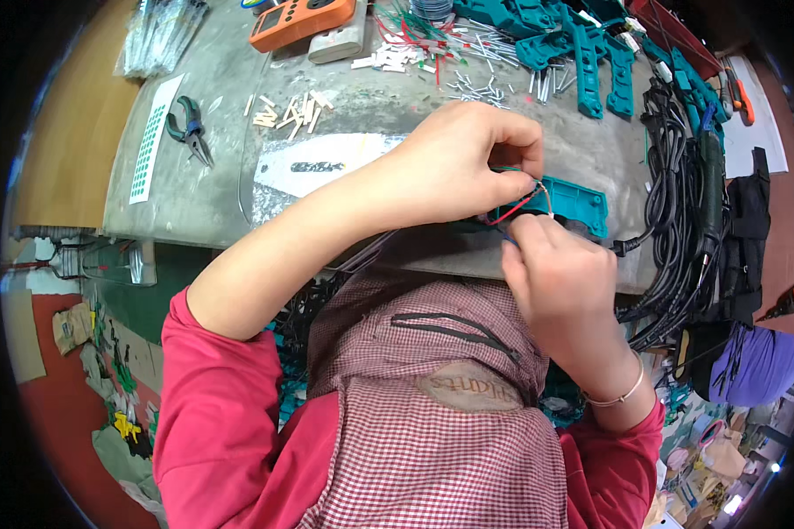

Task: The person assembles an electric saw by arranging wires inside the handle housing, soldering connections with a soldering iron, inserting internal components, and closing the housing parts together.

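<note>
Near the table's front edge, a teal plastic housing half [591,204] lies open side up, partly hidden by my hands. My left hand [476,159] reaches across it from the left, thumb and forefinger pinched on the end of a thin wire. A red wire [519,208] slants from those fingertips down into the housing. Between my two hands a short copper-coloured wire [547,196] curves down toward a small pale tip. Just below, my right hand [563,273] is closed with its fingertips at that lower end; its grip is partly hidden.
Pliers [191,132] and a strip of green dots [154,141] lie to the left. Small wooden-coloured pieces [302,113], screws [478,90], an orange meter [291,22] and teal housings [582,62] lie farther back. Black cables [675,203] hang at the right edge.
</note>
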Action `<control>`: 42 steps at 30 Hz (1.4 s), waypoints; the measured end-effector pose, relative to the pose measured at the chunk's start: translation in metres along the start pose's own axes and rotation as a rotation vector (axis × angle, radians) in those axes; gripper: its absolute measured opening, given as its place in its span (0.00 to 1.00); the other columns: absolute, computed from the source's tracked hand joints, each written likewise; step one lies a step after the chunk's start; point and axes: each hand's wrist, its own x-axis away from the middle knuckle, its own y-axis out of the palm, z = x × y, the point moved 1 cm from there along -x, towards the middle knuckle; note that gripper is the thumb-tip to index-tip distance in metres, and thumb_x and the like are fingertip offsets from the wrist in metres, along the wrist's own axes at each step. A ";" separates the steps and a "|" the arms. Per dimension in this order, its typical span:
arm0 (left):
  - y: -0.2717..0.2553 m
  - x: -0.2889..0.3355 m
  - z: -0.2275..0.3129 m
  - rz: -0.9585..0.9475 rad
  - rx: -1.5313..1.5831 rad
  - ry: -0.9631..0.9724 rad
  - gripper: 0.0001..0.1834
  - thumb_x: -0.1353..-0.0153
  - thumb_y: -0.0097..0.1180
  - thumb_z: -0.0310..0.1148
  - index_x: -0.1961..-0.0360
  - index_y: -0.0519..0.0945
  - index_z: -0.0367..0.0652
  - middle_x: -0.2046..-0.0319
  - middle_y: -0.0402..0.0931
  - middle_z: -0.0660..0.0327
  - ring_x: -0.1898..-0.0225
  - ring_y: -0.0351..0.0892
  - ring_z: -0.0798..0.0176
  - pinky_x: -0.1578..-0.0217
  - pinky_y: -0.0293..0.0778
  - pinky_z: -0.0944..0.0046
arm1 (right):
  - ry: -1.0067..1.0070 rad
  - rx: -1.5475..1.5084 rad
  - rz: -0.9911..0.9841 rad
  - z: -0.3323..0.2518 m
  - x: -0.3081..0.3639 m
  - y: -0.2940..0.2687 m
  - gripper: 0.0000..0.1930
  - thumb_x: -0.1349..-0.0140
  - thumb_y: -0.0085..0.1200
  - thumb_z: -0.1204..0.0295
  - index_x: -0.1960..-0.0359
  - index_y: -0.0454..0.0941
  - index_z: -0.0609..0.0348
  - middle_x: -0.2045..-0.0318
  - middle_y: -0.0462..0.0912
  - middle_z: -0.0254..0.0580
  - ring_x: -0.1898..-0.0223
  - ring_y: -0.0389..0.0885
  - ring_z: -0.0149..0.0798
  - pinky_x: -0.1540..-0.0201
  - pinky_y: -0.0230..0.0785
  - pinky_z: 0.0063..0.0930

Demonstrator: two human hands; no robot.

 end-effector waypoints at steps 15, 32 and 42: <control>0.044 0.063 0.027 0.482 -0.511 0.264 0.11 0.55 0.68 0.24 0.68 0.81 0.43 0.73 0.77 0.60 0.70 0.75 0.55 0.68 0.73 0.59 | 0.393 -0.448 0.237 0.051 0.056 -0.003 0.06 0.42 0.64 0.76 0.67 0.80 0.65 0.78 0.77 0.35 0.78 0.66 0.22 0.75 0.61 0.19; 0.079 0.044 0.023 0.483 -0.556 0.307 0.10 0.58 0.66 0.23 0.71 0.82 0.43 0.74 0.75 0.63 0.70 0.74 0.58 0.71 0.73 0.61 | -0.026 -0.191 0.346 0.038 0.041 -0.012 0.11 0.49 0.64 0.77 0.62 0.84 0.56 0.70 0.78 0.38 0.71 0.78 0.40 0.69 0.71 0.30; 0.081 0.042 0.021 0.544 -0.349 0.293 0.12 0.58 0.67 0.22 0.69 0.82 0.41 0.73 0.79 0.61 0.69 0.76 0.56 0.69 0.73 0.60 | -0.023 -0.212 0.337 0.040 0.035 -0.005 0.06 0.47 0.63 0.75 0.67 0.80 0.59 0.72 0.77 0.41 0.71 0.78 0.44 0.69 0.71 0.34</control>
